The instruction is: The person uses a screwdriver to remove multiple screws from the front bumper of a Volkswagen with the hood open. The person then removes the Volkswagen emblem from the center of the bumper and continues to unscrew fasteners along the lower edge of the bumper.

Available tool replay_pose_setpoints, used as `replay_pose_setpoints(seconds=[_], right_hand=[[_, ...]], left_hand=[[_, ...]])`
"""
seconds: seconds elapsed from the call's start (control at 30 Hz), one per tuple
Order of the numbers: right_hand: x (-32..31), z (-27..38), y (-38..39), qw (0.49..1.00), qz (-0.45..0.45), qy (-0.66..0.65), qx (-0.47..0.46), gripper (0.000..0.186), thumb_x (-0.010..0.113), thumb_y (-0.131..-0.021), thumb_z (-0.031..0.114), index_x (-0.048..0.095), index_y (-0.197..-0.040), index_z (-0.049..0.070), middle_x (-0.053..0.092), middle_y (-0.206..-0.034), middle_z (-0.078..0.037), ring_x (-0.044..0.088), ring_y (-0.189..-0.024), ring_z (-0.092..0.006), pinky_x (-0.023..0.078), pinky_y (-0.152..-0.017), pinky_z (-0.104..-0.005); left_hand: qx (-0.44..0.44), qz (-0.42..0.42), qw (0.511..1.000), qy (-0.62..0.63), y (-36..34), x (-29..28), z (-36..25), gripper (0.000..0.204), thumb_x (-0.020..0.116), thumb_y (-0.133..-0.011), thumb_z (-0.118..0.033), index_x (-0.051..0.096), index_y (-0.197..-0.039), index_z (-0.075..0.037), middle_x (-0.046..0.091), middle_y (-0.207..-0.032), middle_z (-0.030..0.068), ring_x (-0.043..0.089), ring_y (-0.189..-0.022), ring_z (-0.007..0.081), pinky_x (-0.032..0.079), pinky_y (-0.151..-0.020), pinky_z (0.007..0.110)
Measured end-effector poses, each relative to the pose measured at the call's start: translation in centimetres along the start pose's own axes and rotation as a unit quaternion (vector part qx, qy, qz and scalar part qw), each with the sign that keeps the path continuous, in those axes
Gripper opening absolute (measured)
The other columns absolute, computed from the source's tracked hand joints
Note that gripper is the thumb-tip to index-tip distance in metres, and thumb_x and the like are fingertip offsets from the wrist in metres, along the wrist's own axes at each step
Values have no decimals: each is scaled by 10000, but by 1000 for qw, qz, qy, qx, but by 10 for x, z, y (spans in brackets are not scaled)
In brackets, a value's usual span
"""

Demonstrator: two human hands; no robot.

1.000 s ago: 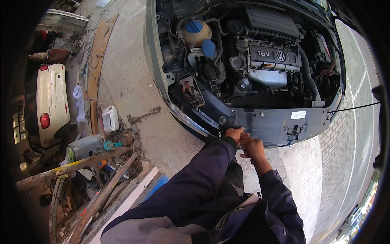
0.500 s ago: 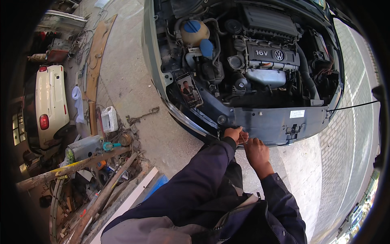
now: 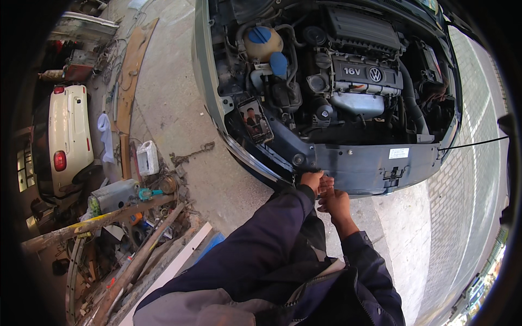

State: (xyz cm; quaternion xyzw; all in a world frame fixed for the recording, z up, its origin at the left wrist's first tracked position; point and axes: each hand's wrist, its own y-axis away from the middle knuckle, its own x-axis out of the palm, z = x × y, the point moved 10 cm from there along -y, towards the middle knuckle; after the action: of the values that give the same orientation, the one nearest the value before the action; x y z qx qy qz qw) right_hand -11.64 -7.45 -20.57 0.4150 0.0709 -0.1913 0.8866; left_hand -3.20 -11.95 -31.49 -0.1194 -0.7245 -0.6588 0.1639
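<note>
Head view looks down on an opened car engine bay, and the dark blue metal front crossmember panel (image 3: 375, 165) along its near edge serves as the landmark. Both hands meet at the lower left end of that panel, just below the round hole near its corner. The left hand (image 3: 311, 180) is curled, its fingers pinched on something small at the panel's underside; what it pinches is too small to make out. The right hand (image 3: 336, 202) sits just below and right of it, fingers loosely bent and touching the left fingertips; whether it holds anything I cannot tell.

A likely risk: a small fastener or clip slipping from the pinch and dropping to the grey concrete floor (image 3: 179, 125) beneath the panel, since the work is done by feel under the edge. A phone with a lit screen (image 3: 254, 120), propped up and left of the panel on the bay's rim, could be knocked loose by a nudge.

Both forearms in dark blue sleeves reach forward, elbows bent, wrists angled up toward the panel.
</note>
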Motion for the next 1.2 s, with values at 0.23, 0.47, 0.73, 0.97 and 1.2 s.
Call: replay_pose_setpoints(seconds=[0.23, 0.47, 0.73, 0.97, 1.2], right_hand=[[23, -9, 16, 874, -6, -449, 185, 303, 568, -1050, 299, 654, -929, 35, 616, -726, -43, 584, -585, -150, 593, -551, -363], [-10, 76, 31, 892, -26, 412, -182, 289, 577, -1009, 296, 668, -954, 28, 700, -847, -145, 714, -799, -376, 579, -643, -482], [19, 91, 26, 772, 29, 591, -232, 186, 663, -887, 209, 687, -955, 38, 716, -922, -136, 730, -856, -306, 604, -652, -424], [18, 17, 4, 983, 115, -3, 146, 260, 586, -1009, 294, 690, -990, 57, 722, -958, -88, 688, -760, -220, 603, -628, -382], [35, -11, 32, 878, 83, -400, 247, 301, 570, -1050, 374, 676, -1032, 93, 582, -795, 17, 544, -642, -108, 586, -607, -316]], left_hand=[[-99, 69, 991, -64, 4, 4, 11, 336, 478, -1081, -304, 638, -1002, -19, 733, -991, 131, 670, -767, 247, 536, -617, 394], [-30, -24, 996, -76, -7, -3, 4, 288, 515, -1064, -284, 644, -979, -41, 728, -922, 108, 688, -739, 237, 525, -594, 375], [-34, -20, 990, -137, -16, -11, 4, 243, 549, -1046, -243, 656, -957, -44, 738, -866, 102, 719, -730, 253, 565, -613, 393], [11, -4, 989, -148, -16, -12, -9, 282, 580, -1040, -247, 650, -953, 11, 742, -884, 147, 712, -690, 246, 580, -599, 373], [-9, -33, 995, -94, -6, -8, -4, 280, 573, -1052, -252, 621, -994, 17, 739, -900, 159, 722, -727, 263, 600, -618, 388]])
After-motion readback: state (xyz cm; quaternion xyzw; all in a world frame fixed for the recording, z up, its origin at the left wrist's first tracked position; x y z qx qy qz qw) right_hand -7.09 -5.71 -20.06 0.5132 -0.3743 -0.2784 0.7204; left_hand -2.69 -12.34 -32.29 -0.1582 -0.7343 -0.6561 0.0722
